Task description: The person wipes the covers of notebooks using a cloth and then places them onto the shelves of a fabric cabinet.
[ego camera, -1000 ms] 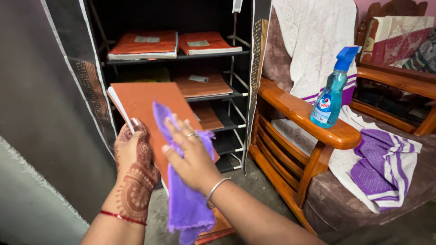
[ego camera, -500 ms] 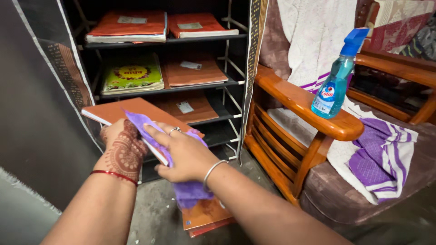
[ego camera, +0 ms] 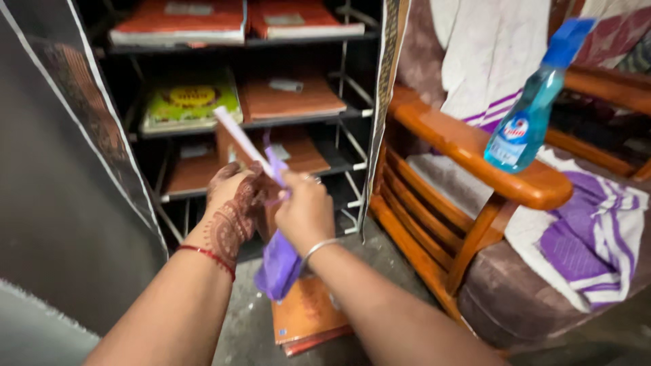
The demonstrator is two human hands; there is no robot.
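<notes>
Centre frame — left hand (ego camera: 234, 193) clamped on tilted book (ego camera: 239, 139), edge up for wiping; right hand (ego camera: 305, 210) pinching purple cloth (ego camera: 279, 261) along that edge — rack (ego camera: 352, 129) behind.

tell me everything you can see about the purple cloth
The purple cloth is a soft, thin fabric rag, plain violet with no pattern visible. Its upper end is pinched by the right hand against the edge of a thin orange-covered book, which the left hand holds tilted edge-on. The rest hangs limp and crumpled below the right wrist, in front of the dark shelf rack and above books on the floor. The view is slightly blurred.
</notes>
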